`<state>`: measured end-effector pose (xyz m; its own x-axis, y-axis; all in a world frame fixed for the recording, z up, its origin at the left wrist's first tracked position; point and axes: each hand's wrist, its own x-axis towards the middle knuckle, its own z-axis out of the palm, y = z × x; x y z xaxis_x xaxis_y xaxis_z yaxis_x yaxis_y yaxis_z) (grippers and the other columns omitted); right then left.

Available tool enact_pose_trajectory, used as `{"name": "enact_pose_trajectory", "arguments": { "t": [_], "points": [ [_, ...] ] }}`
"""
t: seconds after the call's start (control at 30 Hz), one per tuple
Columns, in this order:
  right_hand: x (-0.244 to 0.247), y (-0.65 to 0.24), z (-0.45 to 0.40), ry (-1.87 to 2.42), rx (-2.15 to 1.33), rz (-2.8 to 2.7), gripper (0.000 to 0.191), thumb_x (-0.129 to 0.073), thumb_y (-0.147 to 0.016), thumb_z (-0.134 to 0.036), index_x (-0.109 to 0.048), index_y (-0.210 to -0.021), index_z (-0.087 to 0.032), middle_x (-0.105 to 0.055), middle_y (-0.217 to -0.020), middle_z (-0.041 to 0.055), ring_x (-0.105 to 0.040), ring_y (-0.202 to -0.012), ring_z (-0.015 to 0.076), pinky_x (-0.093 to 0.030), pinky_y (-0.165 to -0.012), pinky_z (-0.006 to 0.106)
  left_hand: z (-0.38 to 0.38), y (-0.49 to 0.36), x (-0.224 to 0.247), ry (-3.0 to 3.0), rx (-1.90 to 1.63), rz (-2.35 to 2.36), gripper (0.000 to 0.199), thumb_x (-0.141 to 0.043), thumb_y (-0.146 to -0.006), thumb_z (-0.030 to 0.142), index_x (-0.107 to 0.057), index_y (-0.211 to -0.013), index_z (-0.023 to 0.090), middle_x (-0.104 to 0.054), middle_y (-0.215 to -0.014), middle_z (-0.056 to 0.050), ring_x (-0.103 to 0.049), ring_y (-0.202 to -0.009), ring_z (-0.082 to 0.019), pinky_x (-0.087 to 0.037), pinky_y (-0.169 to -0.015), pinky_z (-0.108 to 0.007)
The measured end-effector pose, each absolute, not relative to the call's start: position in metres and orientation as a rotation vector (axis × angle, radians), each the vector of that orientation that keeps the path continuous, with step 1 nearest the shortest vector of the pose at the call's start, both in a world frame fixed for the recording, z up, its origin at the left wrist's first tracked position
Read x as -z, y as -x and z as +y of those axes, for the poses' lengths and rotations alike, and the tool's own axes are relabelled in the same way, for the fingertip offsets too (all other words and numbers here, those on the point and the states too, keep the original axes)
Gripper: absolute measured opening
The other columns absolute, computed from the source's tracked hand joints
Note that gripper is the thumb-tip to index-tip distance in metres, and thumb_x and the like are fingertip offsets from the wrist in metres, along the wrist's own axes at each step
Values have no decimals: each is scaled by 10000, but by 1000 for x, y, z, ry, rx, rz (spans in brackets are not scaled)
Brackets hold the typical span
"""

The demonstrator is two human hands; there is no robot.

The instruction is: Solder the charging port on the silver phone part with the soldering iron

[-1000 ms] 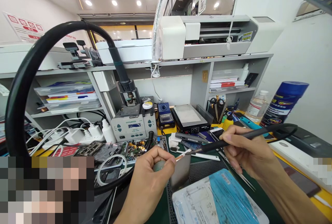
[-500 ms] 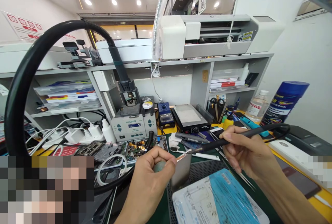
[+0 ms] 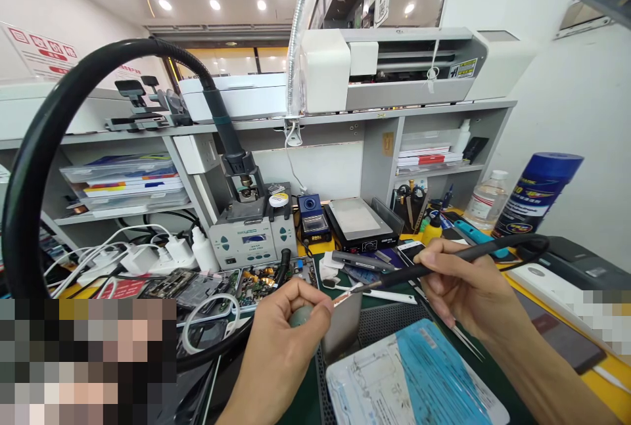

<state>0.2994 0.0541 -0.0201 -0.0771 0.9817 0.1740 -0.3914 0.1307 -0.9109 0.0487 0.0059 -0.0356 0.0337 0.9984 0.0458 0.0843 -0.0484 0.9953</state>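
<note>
The left hand (image 3: 283, 346) has its grip clamped on a small grey metal plate (image 3: 344, 328), pinched between thumb and fingers at the plate's left edge and held upright just above the green worktop (image 3: 305, 399). A thin copper-coloured flex strip (image 3: 342, 298) sits at the plate's top edge.

The right hand (image 3: 468, 290) has its grip closed around a black soldering iron (image 3: 438, 265), held like a pen. The iron's tip meets the strip at the top of the plate. Its cable loops away to the right.

Recommended technique for this step:
1. Keep the plate steady. Rest the left wrist on the worktop so the edge does not drift under the tip.
2. Keep the fingers of the left hand below the heated edge; the thumb lies near the contact point.
3. Apply the tip lightly and at a shallow angle. The strip looks thin and is likely to tear or scorch under pressure.
4. Watch the cable, which could drag the iron sideways.

Nearby: a blue-and-white tray (image 3: 414, 379) lies just in front of the plate, tweezers (image 3: 463, 339) lie under the right hand, and a soldering station (image 3: 251, 238) stands behind.
</note>
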Motion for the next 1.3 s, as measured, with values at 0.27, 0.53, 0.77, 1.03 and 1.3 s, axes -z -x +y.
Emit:
{"name": "enact_pose_trajectory", "arguments": {
  "t": [0.27,0.53,0.77,1.03,1.3],
  "points": [
    [17,-298,53,760,-1324,-1044,257,-890,-710,-342,-712,-630,-175,-593,-442,-28,-554,-257,123,-414,-213,165,6,-47,37,-1313,-1173,1201,252,-667,-891,406,-629,-766,191,-471,-602,63,-223,-491,-72,-185,-464,-217],
    [20,-298,52,750,-1316,-1056,262,-883,-727,-331,-702,-616,-178,-601,-446,-28,-564,-259,122,-415,-222,160,7,-48,36,-1309,-1202,1204,215,-687,-858,365,-636,-747,189,-465,-582,69,-224,-483,-65,-180,-459,-215],
    [19,-300,51,754,-1275,-1056,257,-884,-737,-363,-716,-656,-186,-607,-469,-27,-575,-289,126,-422,-234,171,3,-55,30,-1212,-1260,1229,209,-740,-787,353,-644,-701,188,-469,-563,68,-180,-481,-60,-162,-452,-215],
    [26,-285,52,814,-1172,-1159,279,-818,-856,-416,-799,-1028,-196,-816,-806,87,-695,-496,163,-514,-333,202,1,-58,29,-1154,-1272,1237,221,-745,-779,387,-660,-722,192,-418,-537,82,-194,-462,-54,-173,-440,-200],
    [40,-269,43,838,-1344,-1374,376,-862,-834,-311,-752,-1192,-279,-807,-1092,81,-749,-693,159,-562,-466,203,-3,-64,28,-1085,-1266,1283,247,-749,-762,408,-629,-704,200,-390,-515,97,-196,-448,-52,-169,-437,-204]
  ]
}}
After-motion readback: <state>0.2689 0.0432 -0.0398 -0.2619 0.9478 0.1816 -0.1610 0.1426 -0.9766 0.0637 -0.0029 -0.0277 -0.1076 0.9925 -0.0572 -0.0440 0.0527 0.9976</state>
